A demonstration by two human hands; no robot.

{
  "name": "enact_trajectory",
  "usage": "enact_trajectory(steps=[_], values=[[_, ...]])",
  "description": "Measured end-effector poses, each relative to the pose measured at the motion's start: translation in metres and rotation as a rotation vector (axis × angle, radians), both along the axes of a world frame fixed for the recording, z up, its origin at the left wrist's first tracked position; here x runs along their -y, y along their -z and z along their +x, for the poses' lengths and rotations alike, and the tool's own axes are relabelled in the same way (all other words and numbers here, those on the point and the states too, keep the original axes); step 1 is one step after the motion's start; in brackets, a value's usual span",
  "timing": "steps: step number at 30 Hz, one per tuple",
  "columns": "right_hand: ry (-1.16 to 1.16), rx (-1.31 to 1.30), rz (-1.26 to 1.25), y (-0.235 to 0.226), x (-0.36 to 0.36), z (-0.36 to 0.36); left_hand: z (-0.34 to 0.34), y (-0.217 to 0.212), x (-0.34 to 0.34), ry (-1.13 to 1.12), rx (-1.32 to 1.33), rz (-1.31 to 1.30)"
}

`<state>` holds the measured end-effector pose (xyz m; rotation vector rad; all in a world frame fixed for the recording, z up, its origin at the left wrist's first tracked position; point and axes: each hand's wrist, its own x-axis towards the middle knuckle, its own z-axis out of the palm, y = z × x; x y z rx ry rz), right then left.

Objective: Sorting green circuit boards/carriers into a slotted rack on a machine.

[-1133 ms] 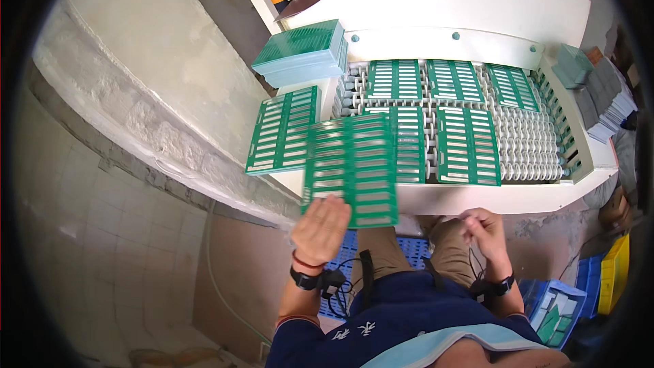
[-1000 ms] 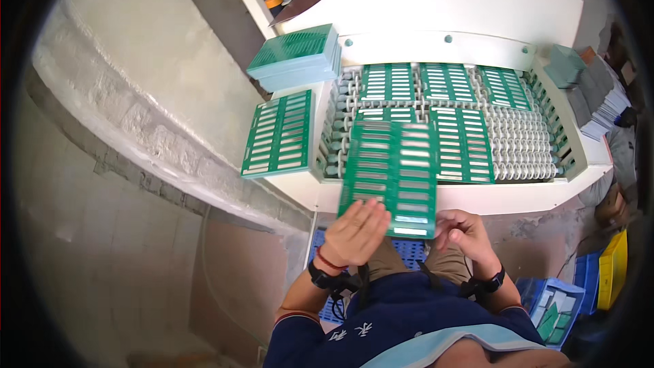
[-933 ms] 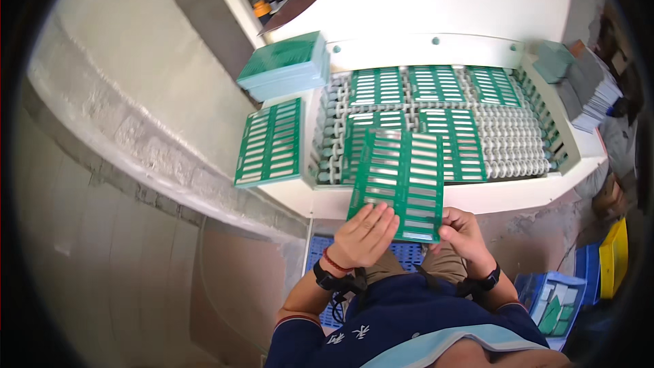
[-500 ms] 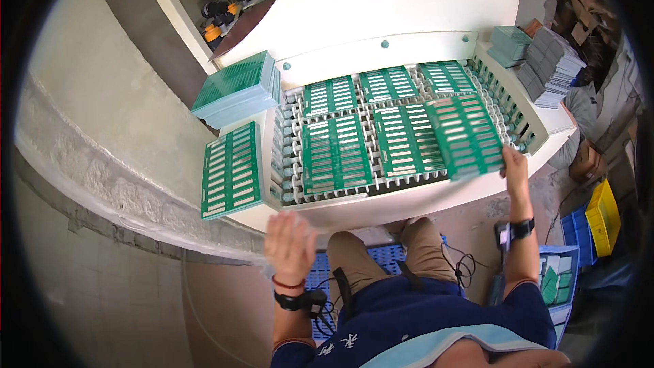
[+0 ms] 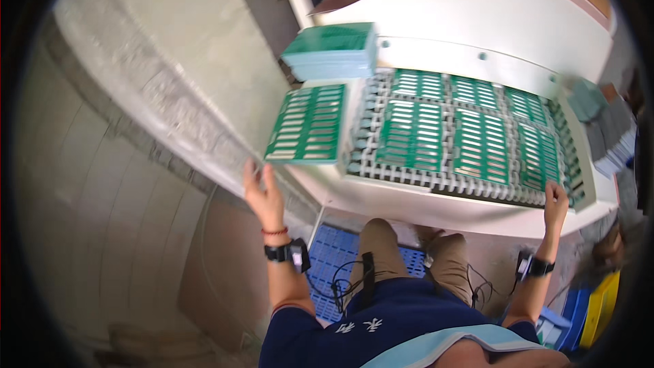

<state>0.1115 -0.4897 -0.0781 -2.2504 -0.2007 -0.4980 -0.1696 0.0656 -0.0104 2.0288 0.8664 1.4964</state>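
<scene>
Our left hand point(image 5: 264, 197) has its thumb and fingers spread, holding nothing, just beside the near-left corner of the ledge panel point(image 5: 308, 123), a green sheet with rows of pale bars; blur hides whether we touch it. A sheet this thin is best handled by its edges, we judge, so the printed face stays unrubbed. Our right hand point(image 5: 556, 200) has its fingers drawn together at the near edge of the right-end panel point(image 5: 538, 157); we cannot tell whether we are pinching that edge or only resting against it. To set it well, we should keep it level and square to its neighbour, and our fingertips out of the roller gaps.

Left of our left hand runs a rough grey wall point(image 5: 194, 88). Beyond that hand, behind the ledge panel, stands a tall panel stack point(image 5: 330, 51). Between our hands and farther out, the roller bed point(image 5: 371, 119) carries five other green panels point(image 5: 413, 135), below a white machine cover point(image 5: 504, 13); a blue grid mat point(image 5: 330, 252) lies beneath. Right of our right hand are grey stacked sheets point(image 5: 612, 128), and nearer us a yellow crate point(image 5: 599, 310).
</scene>
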Motion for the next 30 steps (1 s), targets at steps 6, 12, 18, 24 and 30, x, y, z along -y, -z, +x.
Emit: enact_trajectory(steps=[6,12,18,24,30], values=[[-0.649,-0.335,0.199,-0.031,-0.157,-0.094,0.009,-0.017,0.013,0.032,-0.124,-0.018],[-0.99,-0.296,0.162,-0.062,-0.254,-0.108,0.006,-0.011,0.006,-0.191,-0.26,0.156],[-1.074,-0.273,0.262,-0.07,-0.342,-0.1,0.004,-0.017,0.012,-0.179,-0.351,0.256],[-0.93,-0.358,0.134,-0.096,-0.392,-0.11,0.001,-0.018,0.019,-0.216,-0.41,0.464],[-0.898,-0.672,0.39,-0.091,-0.401,-0.109,-0.001,-0.02,0.031,-0.149,-0.393,0.532]])
